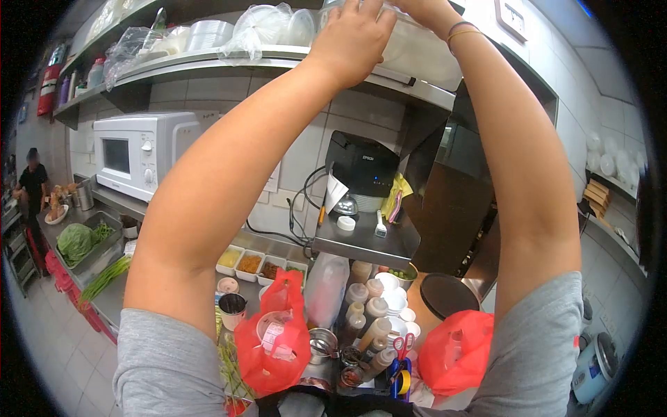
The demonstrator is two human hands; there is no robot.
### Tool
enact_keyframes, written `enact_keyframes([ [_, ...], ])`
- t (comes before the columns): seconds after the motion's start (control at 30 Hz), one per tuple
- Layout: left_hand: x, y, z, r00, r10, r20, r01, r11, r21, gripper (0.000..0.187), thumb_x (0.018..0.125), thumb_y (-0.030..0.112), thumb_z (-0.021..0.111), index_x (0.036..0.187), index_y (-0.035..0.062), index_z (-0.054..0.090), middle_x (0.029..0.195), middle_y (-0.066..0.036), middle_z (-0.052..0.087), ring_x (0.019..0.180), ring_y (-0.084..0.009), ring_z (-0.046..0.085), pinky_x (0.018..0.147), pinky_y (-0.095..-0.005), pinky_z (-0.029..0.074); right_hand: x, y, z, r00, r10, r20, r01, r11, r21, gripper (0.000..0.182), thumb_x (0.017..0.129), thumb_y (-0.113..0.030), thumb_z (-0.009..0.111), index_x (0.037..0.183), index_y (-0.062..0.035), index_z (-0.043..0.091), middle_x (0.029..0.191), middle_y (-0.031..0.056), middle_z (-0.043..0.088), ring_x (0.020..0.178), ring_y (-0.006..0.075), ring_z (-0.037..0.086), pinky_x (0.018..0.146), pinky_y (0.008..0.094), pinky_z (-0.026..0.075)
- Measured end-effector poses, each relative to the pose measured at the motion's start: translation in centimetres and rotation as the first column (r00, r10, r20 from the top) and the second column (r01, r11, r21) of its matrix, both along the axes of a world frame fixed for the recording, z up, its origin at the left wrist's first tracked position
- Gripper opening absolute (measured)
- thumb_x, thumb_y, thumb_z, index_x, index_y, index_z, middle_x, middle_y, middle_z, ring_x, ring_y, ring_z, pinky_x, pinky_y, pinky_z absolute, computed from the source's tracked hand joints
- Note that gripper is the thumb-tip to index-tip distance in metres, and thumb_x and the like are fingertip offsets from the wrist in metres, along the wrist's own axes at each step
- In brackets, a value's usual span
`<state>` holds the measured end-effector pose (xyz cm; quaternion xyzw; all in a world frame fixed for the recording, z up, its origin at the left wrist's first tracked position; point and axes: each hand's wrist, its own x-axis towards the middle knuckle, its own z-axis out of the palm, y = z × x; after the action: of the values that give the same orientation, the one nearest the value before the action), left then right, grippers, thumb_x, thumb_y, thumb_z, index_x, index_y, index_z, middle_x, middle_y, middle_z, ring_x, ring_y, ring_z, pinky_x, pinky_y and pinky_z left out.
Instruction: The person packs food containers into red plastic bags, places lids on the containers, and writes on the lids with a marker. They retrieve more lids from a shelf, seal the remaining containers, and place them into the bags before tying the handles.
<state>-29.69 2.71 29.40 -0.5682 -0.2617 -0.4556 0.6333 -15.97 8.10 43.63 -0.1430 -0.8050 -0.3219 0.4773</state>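
Both of my arms reach up to the top shelf. My left hand (354,42) is at a large translucent container (417,52) on the shelf, its fingers bent over the top edge of the view. Beside the container's upper right is my right hand (424,10), cut off by the frame, so its fingers are mostly hidden. Left of my left hand, plastic-wrapped lids (264,28) stand on the shelf (278,55). Below, a red plastic bag (274,347) holds a container, and another red bag (455,351) sits to the right.
A black printer (365,167) stands on a small metal shelf (368,240). Sauce bottles (375,309), white bowls (394,302) and red scissors (403,344) lie below it. A white microwave (142,153) and a cabbage (78,243) are left. A person (33,181) stands far left.
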Motion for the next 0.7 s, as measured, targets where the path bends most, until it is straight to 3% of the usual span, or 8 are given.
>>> enact_keyframes([
  [0.1,-0.1,0.1,-0.1,1.0,0.018,0.009,-0.018,1.0,0.005,0.058,0.064,0.011,0.078,0.112,-0.0037,0.047,0.12,-0.023,0.045,0.119,-0.0441,0.041,0.099,-0.0484,0.038,0.6,8.8,5.7,0.944,-0.328,-0.021,0.253,0.683,0.686,0.026,0.083,-0.024,0.062,0.099,-0.0047,0.068,0.091,0.0108,0.068,0.082,0.0229,0.063,0.077,0.0345,0.049],
  [0.13,-0.1,0.2,-0.1,1.0,0.023,0.008,-0.023,1.0,0.007,0.059,0.064,0.011,0.077,0.112,-0.0038,0.047,0.12,-0.023,0.045,0.119,-0.0443,0.041,0.099,-0.0486,0.037,0.4,7.6,5.0,0.989,-0.151,-0.002,0.14,0.914,0.38,0.027,0.084,-0.025,0.061,0.1,-0.0042,0.067,0.091,0.0097,0.067,0.081,0.0217,0.061,0.076,0.034,0.049],
  [0.17,-0.1,0.3,-0.1,1.0,0.028,0.006,-0.028,1.0,0.008,0.059,0.064,0.011,0.077,0.113,-0.0039,0.047,0.121,-0.023,0.045,0.119,-0.0445,0.04,0.099,-0.0488,0.037,0.2,4.8,3.3,0.998,0.026,-0.05,-0.025,0.999,0.027,0.028,0.085,-0.026,0.061,0.102,-0.0037,0.066,0.091,0.0085,0.066,0.08,0.0205,0.06,0.075,0.0336,0.049],
  [0.2,-0.1,0.4,-0.2,1.0,0.024,0.001,-0.024,1.0,0.006,0.058,0.064,0.011,0.077,0.113,-0.004,0.047,0.121,-0.024,0.044,0.119,-0.0447,0.04,0.1,-0.0489,0.037,0.1,2.3,1.7,0.972,0.173,-0.157,-0.215,0.924,-0.317,0.03,0.086,-0.027,0.061,0.103,-0.0033,0.065,0.091,0.0074,0.065,0.08,0.0193,0.058,0.074,0.0332,0.048],
  [0.33,-0.2,0.5,-0.5,1.0,0.001,-0.015,-0.001,1.0,0.024,0.058,0.065,0.01,0.075,0.113,-0.0043,0.047,0.121,-0.024,0.044,0.12,-0.0447,0.039,0.1,-0.049,0.037,0.4,-2.2,-0.9,0.992,0.125,0.004,-0.109,0.879,-0.464,0.036,0.089,-0.032,0.06,0.105,-0.001,0.065,0.096,0.0097,0.064,0.087,0.0171,0.058,0.076,0.0299,0.047],
  [0.47,-0.5,0.5,-0.5,1.0,0.012,-0.027,-0.011,0.999,0.034,0.057,0.065,0.008,0.073,0.113,-0.0047,0.047,0.122,-0.024,0.044,0.119,-0.0443,0.04,0.099,-0.0487,0.037,1.9,-2.1,-0.6,0.945,0.305,0.115,-0.208,0.836,-0.508,0.034,0.087,-0.03,0.064,0.106,-0.0021,0.065,0.096,0.0078,0.065,0.09,0.0166,0.059,0.078,0.0313,0.048],
  [0.57,-0.3,0.5,-0.4,0.999,0.029,-0.02,-0.028,0.998,0.052,0.05,0.068,0.006,0.068,0.112,-0.0051,0.047,0.121,-0.025,0.045,0.117,-0.044,0.041,0.098,-0.0481,0.038,2.4,-2.8,-1.3,0.963,0.173,0.207,-0.082,0.919,-0.386,0.034,0.086,-0.03,0.065,0.105,-0.0021,0.066,0.093,0.0069,0.066,0.088,0.0158,0.058,0.078,0.0303,0.047],
  [0.7,-0.2,1.2,-0.3,0.999,0.032,-0.018,-0.03,0.995,0.093,0.043,0.071,0.005,0.06,0.111,-0.005,0.048,0.118,-0.025,0.046,0.115,-0.0436,0.043,0.095,-0.0476,0.039,1.9,-3.0,-1.1,0.979,0.083,0.188,0.015,0.882,-0.471,0.032,0.085,-0.029,0.067,0.102,-0.0017,0.067,0.09,0.006,0.066,0.084,0.0146,0.057,0.077,0.0286,0.046],
])
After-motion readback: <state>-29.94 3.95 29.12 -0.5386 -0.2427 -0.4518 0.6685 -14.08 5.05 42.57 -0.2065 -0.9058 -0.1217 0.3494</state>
